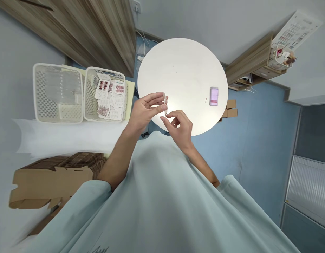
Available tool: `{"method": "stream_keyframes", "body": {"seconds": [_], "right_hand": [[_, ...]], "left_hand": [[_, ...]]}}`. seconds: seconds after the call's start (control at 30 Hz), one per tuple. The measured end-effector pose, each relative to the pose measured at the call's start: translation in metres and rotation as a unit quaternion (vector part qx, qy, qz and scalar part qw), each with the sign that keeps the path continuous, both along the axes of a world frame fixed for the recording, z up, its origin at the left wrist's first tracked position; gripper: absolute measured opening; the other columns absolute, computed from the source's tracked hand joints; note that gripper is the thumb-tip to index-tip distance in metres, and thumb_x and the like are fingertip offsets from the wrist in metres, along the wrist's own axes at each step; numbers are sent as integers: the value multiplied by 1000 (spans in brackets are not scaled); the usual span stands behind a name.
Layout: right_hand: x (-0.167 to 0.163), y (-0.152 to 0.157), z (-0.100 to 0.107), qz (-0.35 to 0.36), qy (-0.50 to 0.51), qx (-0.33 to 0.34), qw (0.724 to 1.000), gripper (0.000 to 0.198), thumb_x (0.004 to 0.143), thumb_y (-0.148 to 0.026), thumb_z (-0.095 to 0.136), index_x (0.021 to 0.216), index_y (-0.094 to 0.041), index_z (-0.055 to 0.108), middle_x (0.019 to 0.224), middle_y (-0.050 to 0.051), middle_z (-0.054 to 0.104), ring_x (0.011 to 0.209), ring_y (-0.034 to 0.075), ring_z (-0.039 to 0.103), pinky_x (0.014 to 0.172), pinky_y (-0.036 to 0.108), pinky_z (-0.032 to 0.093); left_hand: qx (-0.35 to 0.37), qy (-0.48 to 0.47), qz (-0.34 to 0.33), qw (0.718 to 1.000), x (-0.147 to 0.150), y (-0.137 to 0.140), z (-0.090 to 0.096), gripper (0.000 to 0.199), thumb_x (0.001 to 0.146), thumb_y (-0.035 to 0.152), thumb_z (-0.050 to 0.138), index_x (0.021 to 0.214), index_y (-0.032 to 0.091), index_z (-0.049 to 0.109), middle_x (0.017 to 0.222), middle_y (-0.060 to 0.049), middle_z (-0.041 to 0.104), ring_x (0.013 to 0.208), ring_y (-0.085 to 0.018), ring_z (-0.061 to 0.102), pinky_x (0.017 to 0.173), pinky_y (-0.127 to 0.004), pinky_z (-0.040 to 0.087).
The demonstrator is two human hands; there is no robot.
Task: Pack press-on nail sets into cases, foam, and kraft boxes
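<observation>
Over the near edge of the round white table (183, 66), my left hand (145, 109) holds a thin white packet (165, 102) between thumb and fingers. The packet is turned nearly edge-on, so its face and any contents cannot be made out. My right hand (180, 129) is at the packet's lower end, thumb and index finger closed around its corner, the other fingers curled in. Both hands are above the tabletop.
Left of the table stand a white basket (84, 95) of printed cards with nail-like pieces (103, 85) and another white basket (36, 93). Flattened cardboard boxes (51, 182) lie below. A phone-like object (214, 96) rests on the table's right. Small brown boxes (232, 112) sit on the floor.
</observation>
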State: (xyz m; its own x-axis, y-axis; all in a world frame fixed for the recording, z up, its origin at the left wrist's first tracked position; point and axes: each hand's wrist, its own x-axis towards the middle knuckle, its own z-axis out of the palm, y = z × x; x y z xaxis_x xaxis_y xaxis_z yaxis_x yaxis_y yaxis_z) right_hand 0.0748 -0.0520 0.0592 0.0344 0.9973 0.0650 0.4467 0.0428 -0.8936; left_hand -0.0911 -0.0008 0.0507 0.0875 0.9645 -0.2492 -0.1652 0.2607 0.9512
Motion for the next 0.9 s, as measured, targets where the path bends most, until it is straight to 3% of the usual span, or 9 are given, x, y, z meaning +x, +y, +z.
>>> {"method": "stream_keyframes", "body": {"seconds": [0.13,0.27,0.37,0.47,0.6,0.67,0.73,0.83,0.9], "right_hand": [[-5,0,-12,-23,-75,56,995,34,113,-54,63,96,-26,70,95,2,72,65,12,56,61,30,46],[1,5,-6,-31,-48,55,997,36,112,-56,64,94,-25,69,95,3,72,65,12,57,61,30,48],[12,14,3,-35,27,-7,999,42,106,-64,69,92,-25,70,91,1,71,64,12,58,62,31,51],[24,25,3,-30,115,-109,987,49,96,-74,78,88,-26,71,72,-4,60,58,12,56,59,30,52],[32,32,-4,-13,181,-206,962,55,85,-81,85,90,-28,73,66,-4,55,62,16,59,60,31,54],[34,33,-4,6,186,-213,959,55,84,-81,86,97,-29,76,80,0,67,74,19,66,66,34,58],[35,34,-2,41,163,-180,969,59,81,-79,89,113,-31,78,110,6,77,94,23,72,75,36,62],[36,39,2,117,85,-103,984,84,78,-73,95,147,-36,68,159,10,64,133,31,68,96,43,64],[36,42,4,167,39,-64,983,94,82,-71,93,162,-38,56,174,10,53,151,36,58,108,50,61]], "left_hand": [[21,21,8,1000,4,0,0,74,75,59,100,136,22,78,142,-16,79,142,-40,69,114,-53,62],[23,38,26,999,0,1,-1,66,80,62,96,129,22,80,133,-15,82,130,-36,76,105,-46,65],[18,60,68,996,-7,3,-4,52,86,61,92,117,21,81,114,-12,85,112,-29,81,92,-39,66],[13,72,89,993,-12,5,-6,42,85,55,94,106,21,81,97,-7,83,94,-24,81,82,-36,65],[0,71,87,994,-14,6,-5,37,85,50,94,105,22,80,94,-5,81,91,-24,79,82,-38,65],[-10,61,85,994,-14,6,-4,37,86,48,94,107,22,80,97,-6,81,96,-25,79,84,-39,65],[-26,41,78,996,-15,6,-5,40,85,48,95,109,21,79,97,-7,81,98,-26,79,87,-40,65],[-65,-13,39,997,-14,6,-10,47,81,52,98,109,20,80,92,-8,79,95,-27,79,85,-41,66],[-91,-55,-13,994,-11,5,-13,50,79,57,99,105,19,82,88,-8,78,90,-26,79,82,-41,67]]}}
